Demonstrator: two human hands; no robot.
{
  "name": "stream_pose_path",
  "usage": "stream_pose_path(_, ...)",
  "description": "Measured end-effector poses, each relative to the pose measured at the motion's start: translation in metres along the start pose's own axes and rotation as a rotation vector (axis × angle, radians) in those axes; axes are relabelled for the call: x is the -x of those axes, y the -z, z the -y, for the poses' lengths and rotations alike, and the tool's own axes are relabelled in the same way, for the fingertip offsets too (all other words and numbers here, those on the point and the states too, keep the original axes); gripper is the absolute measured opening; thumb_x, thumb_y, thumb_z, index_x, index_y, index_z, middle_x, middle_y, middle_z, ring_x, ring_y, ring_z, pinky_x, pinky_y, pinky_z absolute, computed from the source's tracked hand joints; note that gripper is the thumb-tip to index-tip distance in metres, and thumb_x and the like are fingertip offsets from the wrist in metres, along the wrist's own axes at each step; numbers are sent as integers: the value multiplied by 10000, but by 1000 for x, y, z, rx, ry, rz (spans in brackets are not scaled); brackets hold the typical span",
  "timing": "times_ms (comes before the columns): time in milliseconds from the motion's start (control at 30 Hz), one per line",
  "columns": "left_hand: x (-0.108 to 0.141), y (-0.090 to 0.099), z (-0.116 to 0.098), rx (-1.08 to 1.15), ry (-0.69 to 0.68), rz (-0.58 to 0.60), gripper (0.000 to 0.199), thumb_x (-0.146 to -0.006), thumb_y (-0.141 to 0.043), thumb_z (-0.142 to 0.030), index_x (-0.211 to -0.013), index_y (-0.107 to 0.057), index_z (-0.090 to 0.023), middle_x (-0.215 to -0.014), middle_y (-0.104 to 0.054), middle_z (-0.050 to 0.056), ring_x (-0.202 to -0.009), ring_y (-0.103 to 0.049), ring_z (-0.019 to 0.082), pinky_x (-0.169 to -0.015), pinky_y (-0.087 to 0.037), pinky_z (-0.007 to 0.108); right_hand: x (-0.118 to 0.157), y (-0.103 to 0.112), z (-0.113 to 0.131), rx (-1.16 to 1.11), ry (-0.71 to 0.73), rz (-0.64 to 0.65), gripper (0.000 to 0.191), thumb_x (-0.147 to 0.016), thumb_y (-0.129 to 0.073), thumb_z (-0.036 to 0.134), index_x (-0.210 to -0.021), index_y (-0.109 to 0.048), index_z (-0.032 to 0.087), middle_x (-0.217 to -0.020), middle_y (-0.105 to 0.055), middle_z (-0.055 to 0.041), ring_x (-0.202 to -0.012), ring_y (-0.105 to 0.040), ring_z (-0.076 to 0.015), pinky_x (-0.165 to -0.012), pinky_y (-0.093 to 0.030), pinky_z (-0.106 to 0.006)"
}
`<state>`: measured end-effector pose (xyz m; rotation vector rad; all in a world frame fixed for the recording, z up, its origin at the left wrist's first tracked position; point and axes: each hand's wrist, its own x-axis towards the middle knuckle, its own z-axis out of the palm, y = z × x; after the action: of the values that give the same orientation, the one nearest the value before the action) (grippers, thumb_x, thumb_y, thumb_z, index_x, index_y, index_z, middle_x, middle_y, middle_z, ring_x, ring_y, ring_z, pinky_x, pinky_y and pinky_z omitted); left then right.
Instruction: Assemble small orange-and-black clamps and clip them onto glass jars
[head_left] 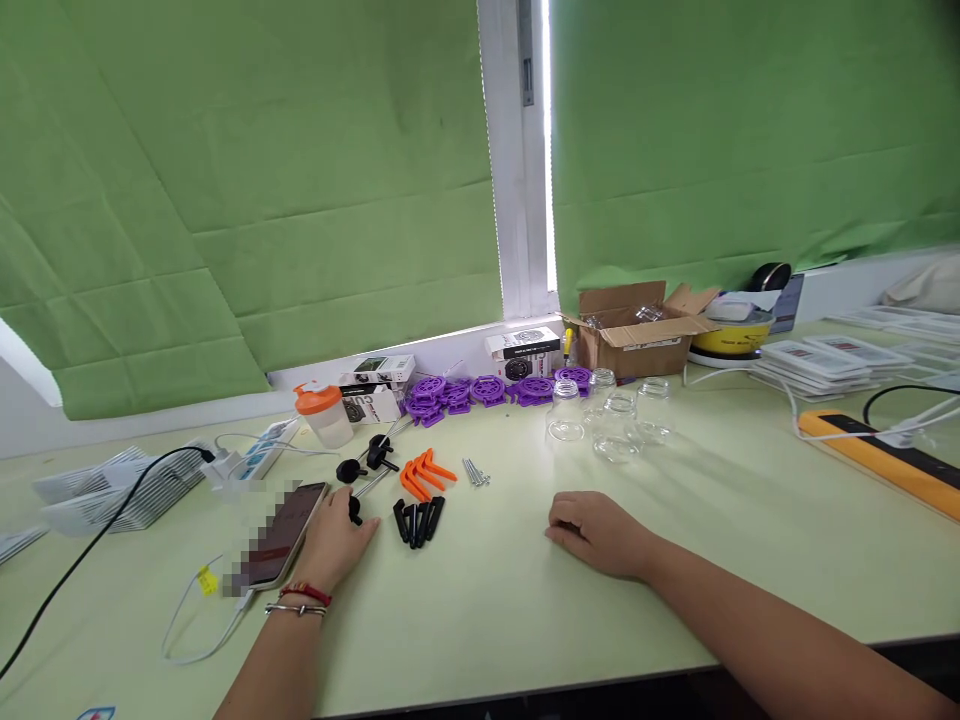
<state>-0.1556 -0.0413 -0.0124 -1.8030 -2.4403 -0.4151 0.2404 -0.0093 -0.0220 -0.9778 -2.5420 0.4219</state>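
Observation:
My left hand rests beside the right edge of a phone. Its thumb is apart from the fingers, with a black knob partly hidden between them; I see no firm grip. Two more black knobs with metal rods, one of them farther back, lie beyond it. To its right are orange angled pieces, black angled pieces and several screws. Loosely curled on the table, my right hand shows nothing in its fingers. Clear glass jars stand beyond it.
Purple plastic parts, small boxes and an open carton line the wall. An orange-lidded cup stands back left. Cables and white stacks lie left; an orange power strip lies right.

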Motion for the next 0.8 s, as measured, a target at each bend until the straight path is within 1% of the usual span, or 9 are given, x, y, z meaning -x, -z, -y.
stream_pose_path(133, 1, 0, 1, 92, 3, 45, 686, -706, -543, -433, -1274, -443, -62, -1208, -537, 182, -1078, -543, 285, -918, -416, 354, -36, -3, 12, 46, 37, -68, 218, -900, -441, 267, -988, -624, 190, -985, -644, -68, -917, -551, -197, -787, -409, -305)
stream_pose_path(233, 3, 0, 2, 140, 0, 46, 733, -683, -562, -486, -1276, -458, -68, -1244, -524, 183, -1132, -517, 296, -949, -403, 361, -85, -13, 29, 171, 93, -32, 193, -884, -478, 253, -960, -642, 183, -969, -664, -80, -976, -529, -221, -849, -382, -326)
stream_pose_path(333, 4, 2, 1, 189, -23, 42, 770, -652, -588, -513, -1273, -478, -71, -1280, -516, 184, -1186, -484, 315, -976, -390, 380, -135, -32, 46, 250, 17, -14, 166, -862, -494, 200, -944, -637, 183, -940, -678, -77, -1006, -521, -233, -845, -368, -330)
stream_pose_path(433, 6, 7, 0, 261, -7, 53, 726, -669, -575, -482, -1270, -487, -84, -1265, -543, 172, -1113, -544, 311, -922, -434, 395, -169, -51, 58, 259, -89, 36, 141, -790, -563, 163, -913, -633, 163, -848, -685, -92, -943, -552, -250, -780, -379, -328)
stream_pose_path(533, 6, 11, -3, 312, 38, 89, 702, -670, -568, -469, -1252, -497, -84, -1218, -574, 159, -1025, -589, 297, -870, -468, 397, -184, -62, 63, 239, -144, 39, 147, -724, -599, 103, -859, -637, 148, -817, -683, -105, -893, -578, -249, -760, -379, -323)
stream_pose_path(600, 6, 12, -3, 324, 45, 92, 715, -644, -591, -469, -1229, -509, -66, -1216, -568, 161, -1062, -569, 297, -903, -456, 388, -187, -63, 63, 206, -191, 16, 186, -712, -585, 66, -869, -635, 151, -834, -681, -105, -890, -588, -242, -758, -379, -316)
stream_pose_path(667, 7, 13, -2, 338, 41, 83, 720, -627, -610, -473, -1213, -516, -66, -1225, -556, 158, -1103, -544, 296, -931, -442, 378, -185, -60, 60, 157, -252, -27, 253, -733, -554, 58, -954, -622, 159, -889, -676, -104, -900, -593, -233, -741, -387, -307)
stream_pose_path(733, 10, 16, 1, 356, 35, 71, 702, -628, -617, -480, -1202, -520, -88, -1219, -554, 145, -1106, -540, 293, -938, -438, 380, -180, -53, 55, 101, -309, -82, 344, -791, -498, 79, -1112, -560, 186, -962, -660, -90, -896, -596, -210, -702, -400, -287)
stream_pose_path(800, 13, 23, 4, 368, 32, 45, 659, -633, -627, -475, -1178, -529, -118, -1201, -558, 132, -1098, -540, 295, -941, -433, 396, -171, -43, 49, -105, -350, -145, 391, -856, -428, 123, -1231, -464, 229, -962, -639, -60, -822, -599, -168, -640, -411, -259)
